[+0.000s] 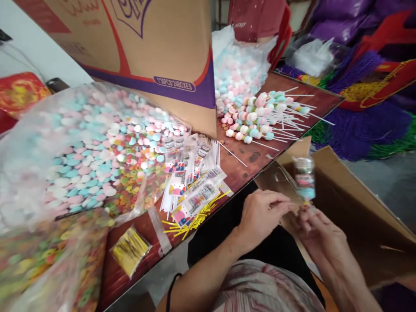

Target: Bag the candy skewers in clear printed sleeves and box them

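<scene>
A wrapped candy skewer (304, 177) stands upright over an open cardboard box, its wrapper blurred by motion. The fingers of my right hand (320, 225) are closed round its lower end. Just left of it, my left hand (264, 216) has thumb and forefinger pinched together; anything between them is too small to make out. On the table's near edge lie printed clear wrappers (198, 197), white sticks (166, 197) and loose gold twist ties (198, 221). A packet of gold ties (131, 251) rests further left.
Loose marshmallows (84, 173) and ring gummies (130, 182) cover the left table. Unwrapped skewers (260, 112) are piled at the far right, before a marshmallow bag (238, 65). A tall carton (156, 47) stands behind. The open box (351, 195) is at right; a person (256, 19) sits beyond.
</scene>
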`<state>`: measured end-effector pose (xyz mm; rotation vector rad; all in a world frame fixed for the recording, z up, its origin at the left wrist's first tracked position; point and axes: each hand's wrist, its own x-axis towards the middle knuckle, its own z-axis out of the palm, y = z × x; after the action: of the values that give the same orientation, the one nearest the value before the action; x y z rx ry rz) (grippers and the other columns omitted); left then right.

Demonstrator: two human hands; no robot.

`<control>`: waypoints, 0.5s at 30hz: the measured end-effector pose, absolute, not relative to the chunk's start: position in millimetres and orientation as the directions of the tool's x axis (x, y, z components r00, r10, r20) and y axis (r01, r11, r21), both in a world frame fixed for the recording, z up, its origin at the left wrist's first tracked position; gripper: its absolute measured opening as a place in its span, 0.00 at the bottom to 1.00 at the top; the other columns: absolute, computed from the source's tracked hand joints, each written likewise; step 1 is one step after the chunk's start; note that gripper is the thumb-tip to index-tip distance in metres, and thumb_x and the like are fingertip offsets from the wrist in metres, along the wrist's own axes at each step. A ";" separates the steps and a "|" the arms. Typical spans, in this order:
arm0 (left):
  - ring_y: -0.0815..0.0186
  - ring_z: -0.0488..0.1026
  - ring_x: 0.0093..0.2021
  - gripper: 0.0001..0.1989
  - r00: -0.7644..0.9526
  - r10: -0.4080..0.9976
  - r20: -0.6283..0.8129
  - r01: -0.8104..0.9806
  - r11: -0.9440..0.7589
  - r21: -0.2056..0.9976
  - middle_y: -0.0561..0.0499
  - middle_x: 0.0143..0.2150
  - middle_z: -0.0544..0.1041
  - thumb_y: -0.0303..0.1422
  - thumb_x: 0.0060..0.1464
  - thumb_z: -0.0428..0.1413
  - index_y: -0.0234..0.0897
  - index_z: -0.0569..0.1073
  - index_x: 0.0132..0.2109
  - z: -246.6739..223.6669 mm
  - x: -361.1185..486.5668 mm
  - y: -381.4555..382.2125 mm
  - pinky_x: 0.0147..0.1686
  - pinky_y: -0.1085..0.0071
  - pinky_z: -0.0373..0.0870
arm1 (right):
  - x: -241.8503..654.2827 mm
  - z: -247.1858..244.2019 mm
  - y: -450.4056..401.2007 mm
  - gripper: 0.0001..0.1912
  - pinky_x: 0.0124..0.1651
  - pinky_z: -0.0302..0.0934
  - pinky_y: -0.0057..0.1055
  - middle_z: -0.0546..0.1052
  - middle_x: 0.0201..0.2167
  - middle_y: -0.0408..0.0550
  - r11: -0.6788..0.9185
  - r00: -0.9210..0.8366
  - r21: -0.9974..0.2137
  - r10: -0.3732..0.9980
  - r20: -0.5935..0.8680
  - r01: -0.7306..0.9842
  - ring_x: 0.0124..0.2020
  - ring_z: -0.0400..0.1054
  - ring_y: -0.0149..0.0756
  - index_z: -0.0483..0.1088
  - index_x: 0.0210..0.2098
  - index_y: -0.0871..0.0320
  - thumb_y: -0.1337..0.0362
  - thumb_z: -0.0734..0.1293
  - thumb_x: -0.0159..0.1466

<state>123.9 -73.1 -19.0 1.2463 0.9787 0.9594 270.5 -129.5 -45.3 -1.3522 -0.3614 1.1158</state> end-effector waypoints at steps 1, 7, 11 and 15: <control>0.59 0.74 0.37 0.05 0.250 0.968 0.008 0.013 -0.011 1.000 0.46 0.36 0.81 0.34 0.54 0.61 0.41 0.82 0.33 -16.8 111.9 -69.1 0.43 0.62 0.67 | 278.1 -49.4 -122.9 0.12 0.23 0.59 0.29 0.69 0.22 0.41 -0.181 0.454 -0.828 0.765 -0.458 -0.531 0.18 0.54 0.24 0.76 0.25 0.55 0.61 0.79 0.44; 0.55 0.71 0.45 0.10 -0.086 0.986 0.145 0.571 -0.071 0.818 0.45 0.42 0.76 0.29 0.55 0.59 0.44 0.80 0.44 -13.8 5.0 -59.0 0.49 0.59 0.65 | 281.0 -51.0 -92.7 0.11 0.25 0.59 0.28 0.74 0.31 0.46 -0.195 0.451 -0.825 0.759 -0.470 -0.531 0.26 0.63 0.28 0.79 0.33 0.56 0.59 0.76 0.51; 0.57 0.72 0.43 0.13 -0.074 0.992 0.103 0.740 -0.014 0.672 0.48 0.41 0.75 0.28 0.50 0.62 0.42 0.78 0.44 -28.2 -38.8 -62.8 0.45 0.61 0.68 | 230.4 -41.1 -87.9 0.12 0.26 0.55 0.27 0.73 0.27 0.43 -0.167 0.345 -0.931 0.896 -0.281 -0.326 0.24 0.60 0.27 0.78 0.35 0.58 0.59 0.75 0.53; 0.65 0.71 0.30 0.03 -0.146 0.986 0.077 0.657 0.038 0.753 0.52 0.30 0.75 0.30 0.53 0.59 0.41 0.78 0.33 -36.3 -42.8 -58.4 0.32 0.69 0.66 | 183.1 -31.2 -83.9 0.09 0.29 0.57 0.26 0.73 0.26 0.42 -0.106 0.176 -0.989 0.976 -0.124 -0.107 0.25 0.61 0.28 0.76 0.38 0.57 0.59 0.69 0.62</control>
<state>-42.8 -58.4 -36.3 1.6550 1.8509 0.9200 183.1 -83.9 -31.2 -1.3017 -0.9455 1.1993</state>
